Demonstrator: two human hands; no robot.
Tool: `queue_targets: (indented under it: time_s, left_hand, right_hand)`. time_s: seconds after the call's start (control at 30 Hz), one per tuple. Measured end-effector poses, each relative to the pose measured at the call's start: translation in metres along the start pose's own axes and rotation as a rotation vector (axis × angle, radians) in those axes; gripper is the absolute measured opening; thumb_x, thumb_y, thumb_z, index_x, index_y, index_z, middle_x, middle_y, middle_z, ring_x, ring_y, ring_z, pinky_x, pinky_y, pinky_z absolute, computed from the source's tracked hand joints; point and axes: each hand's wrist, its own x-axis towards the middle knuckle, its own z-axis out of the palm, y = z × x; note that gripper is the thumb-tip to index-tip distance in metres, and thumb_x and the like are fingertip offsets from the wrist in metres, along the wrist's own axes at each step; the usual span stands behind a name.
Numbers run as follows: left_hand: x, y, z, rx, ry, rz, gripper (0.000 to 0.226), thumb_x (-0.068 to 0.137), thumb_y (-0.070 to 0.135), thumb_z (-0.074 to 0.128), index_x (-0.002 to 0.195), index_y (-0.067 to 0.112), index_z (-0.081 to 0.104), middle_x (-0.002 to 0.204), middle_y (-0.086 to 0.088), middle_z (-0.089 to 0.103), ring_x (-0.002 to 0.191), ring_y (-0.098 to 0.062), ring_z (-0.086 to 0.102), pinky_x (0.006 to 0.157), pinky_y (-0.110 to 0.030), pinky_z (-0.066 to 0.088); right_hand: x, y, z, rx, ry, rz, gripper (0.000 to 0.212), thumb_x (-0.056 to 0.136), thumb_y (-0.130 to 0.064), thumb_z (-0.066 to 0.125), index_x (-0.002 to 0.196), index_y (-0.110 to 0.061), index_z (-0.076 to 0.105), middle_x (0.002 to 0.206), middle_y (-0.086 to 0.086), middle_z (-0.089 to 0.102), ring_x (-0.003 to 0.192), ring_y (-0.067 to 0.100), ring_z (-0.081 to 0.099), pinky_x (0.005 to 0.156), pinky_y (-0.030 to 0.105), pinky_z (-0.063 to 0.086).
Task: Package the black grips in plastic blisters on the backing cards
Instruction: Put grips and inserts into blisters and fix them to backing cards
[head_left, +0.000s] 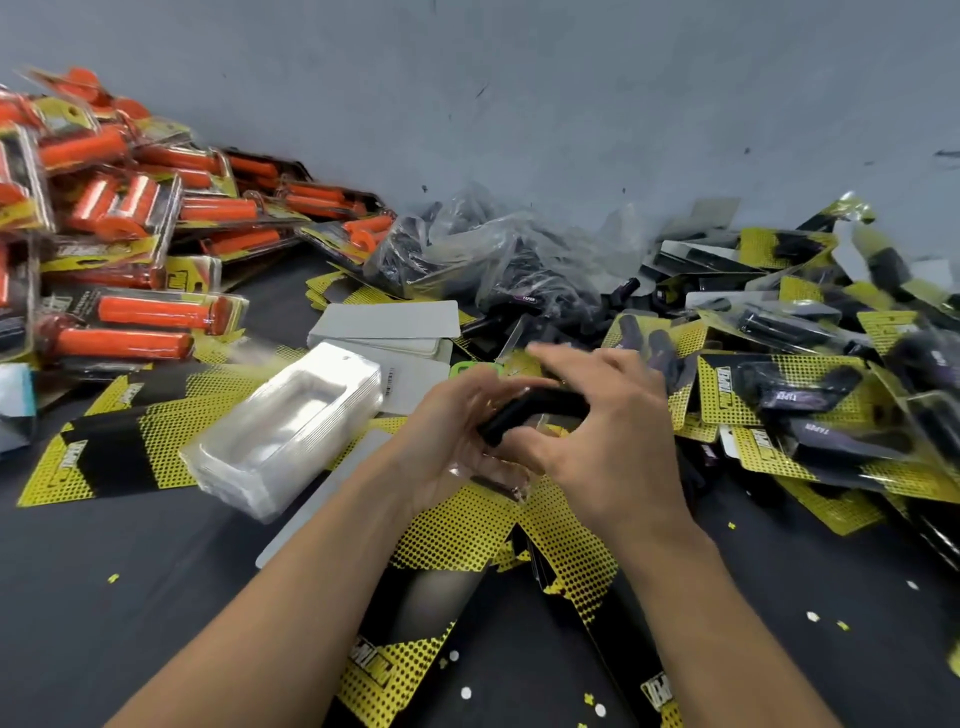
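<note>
Black grip (535, 408) clasped by left hand (457, 436), right hand (613, 436); nested blisters (285, 431) stacked alongside

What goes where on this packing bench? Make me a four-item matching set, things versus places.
Things:
1. black grip
2. stack of clear blisters
3. orange grip packs
4. packed black grips

Places:
A. pile at far left
B. pile on the right
C. held between left hand and right hand
D. lying just left of the left hand

Pairs: 1-C, 2-D, 3-A, 4-B
</note>
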Motion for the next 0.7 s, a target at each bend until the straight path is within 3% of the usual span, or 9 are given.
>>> queue_targets:
  time_s: [0.07,0.2,0.23,0.37,0.47,0.53,0.6,0.67,0.7]
  left_hand:
    - [0.0,-0.001,-0.001,-0.009,-0.038,-0.005,0.034,0.091,0.019,0.053,0.115,0.016,0.077,0.099,-0.018,0.071,0.077,-0.03,0.071,0.065,-0.041,0.063]
    - [0.004,-0.003,-0.003,0.089,-0.041,0.011,0.042,0.09,0.006,0.054,0.126,0.016,0.072,0.106,-0.023,0.074,0.086,-0.035,0.073,0.069,-0.04,0.062]
    - [0.005,-0.003,-0.004,0.11,-0.021,0.016,0.044,0.089,0.006,0.055,0.13,0.015,0.069,0.107,-0.025,0.074,0.088,-0.036,0.073,0.07,-0.04,0.062]
    - [0.006,-0.006,-0.003,0.174,0.016,0.074,0.047,0.084,0.007,0.064,0.126,0.024,0.072,0.118,-0.016,0.075,0.103,-0.037,0.074,0.08,-0.047,0.063]
    - [0.006,-0.006,0.0,0.198,-0.029,0.099,0.048,0.081,0.005,0.064,0.123,0.027,0.075,0.125,-0.013,0.072,0.116,-0.034,0.07,0.087,-0.05,0.061]
    - [0.007,-0.007,0.003,0.234,-0.01,0.11,0.056,0.078,-0.001,0.061,0.125,0.026,0.073,0.122,-0.016,0.073,0.111,-0.035,0.071,0.084,-0.049,0.06]
    - [0.008,-0.008,0.007,0.245,0.04,0.12,0.06,0.074,-0.002,0.061,0.128,0.024,0.068,0.111,-0.014,0.076,0.095,-0.029,0.074,0.074,-0.039,0.059]
    - [0.007,-0.008,0.01,0.285,0.054,0.149,0.054,0.073,-0.003,0.062,0.122,0.02,0.065,0.093,-0.005,0.077,0.079,-0.018,0.074,0.061,-0.026,0.056]
    - [0.006,-0.007,0.011,0.331,0.053,0.162,0.051,0.072,-0.003,0.062,0.118,0.02,0.065,0.086,-0.001,0.076,0.074,-0.015,0.072,0.056,-0.023,0.052]
  right_hand:
    - [-0.001,0.0,0.0,-0.031,0.095,0.084,0.083,0.062,-0.038,0.096,0.138,-0.037,0.061,0.108,-0.014,0.05,0.104,0.006,0.048,0.095,0.023,0.04]
    - [-0.004,0.002,0.003,-0.016,0.144,0.1,0.042,0.087,-0.027,0.082,0.127,-0.024,0.072,0.107,-0.003,0.071,0.099,0.016,0.065,0.088,0.033,0.056]
    - [-0.004,0.004,0.004,0.0,0.139,0.103,0.036,0.091,-0.024,0.077,0.127,-0.022,0.073,0.109,-0.001,0.072,0.1,0.017,0.066,0.09,0.036,0.058]
    - [-0.005,0.005,0.006,-0.002,0.165,0.095,0.031,0.089,-0.033,0.08,0.116,-0.019,0.078,0.097,-0.005,0.06,0.085,0.01,0.057,0.081,0.026,0.051]
    - [-0.006,0.0,0.009,-0.043,0.175,0.045,0.024,0.086,-0.03,0.082,0.104,-0.014,0.08,0.088,-0.002,0.069,0.089,0.019,0.059,0.083,0.044,0.056]
    - [-0.005,-0.002,0.01,-0.062,0.181,0.061,0.017,0.083,-0.03,0.084,0.094,-0.019,0.079,0.082,-0.008,0.066,0.087,0.016,0.054,0.082,0.044,0.053]
    - [-0.003,-0.003,0.01,-0.041,0.232,0.124,0.026,0.075,-0.031,0.088,0.084,-0.025,0.064,0.079,-0.017,0.054,0.082,0.011,0.045,0.072,0.026,0.044]
    - [-0.002,0.002,0.011,0.092,0.261,0.233,0.046,0.07,-0.034,0.089,0.09,-0.029,0.048,0.085,-0.015,0.049,0.078,0.01,0.047,0.066,0.017,0.039]
    - [-0.001,0.004,0.012,0.219,0.233,0.304,0.052,0.07,-0.037,0.088,0.1,-0.031,0.047,0.09,-0.013,0.051,0.077,0.01,0.054,0.065,0.018,0.044]
